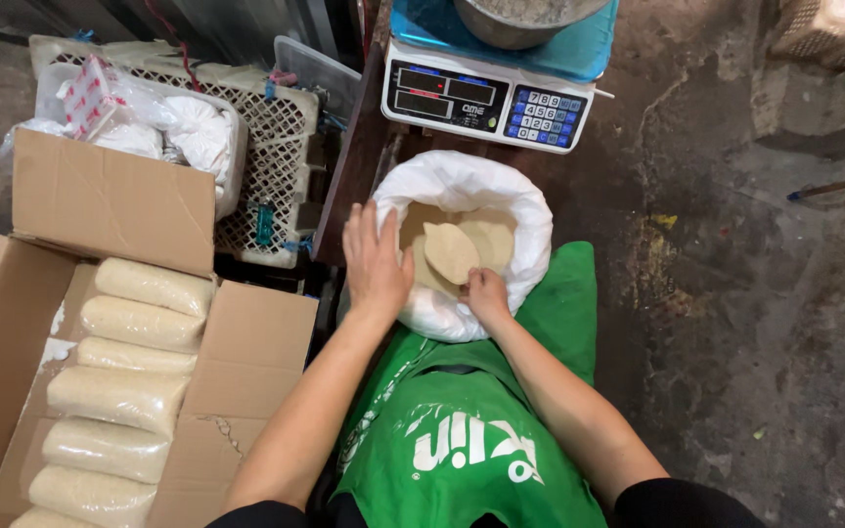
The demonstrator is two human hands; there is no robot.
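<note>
A white sack (pixel 530 210) with its top rolled down stands in front of me, holding pale tan grain. My left hand (pixel 376 262) rests flat on the sack's left rim, fingers spread. My right hand (pixel 486 293) grips the handle of a scoop (pixel 450 251) heaped with the same grain, held just above the grain inside the sack. I wear a green apron (pixel 462 430).
A digital scale (pixel 486 98) with a metal bowl (pixel 520 20) on its blue pan stands beyond the sack. At left is an open cardboard box (pixel 246 352) with several clear bags of grain (pixel 139 323). Behind it sit a plastic crate (pixel 281 147) and white bags (pixel 188 127). Stained concrete floor lies at right.
</note>
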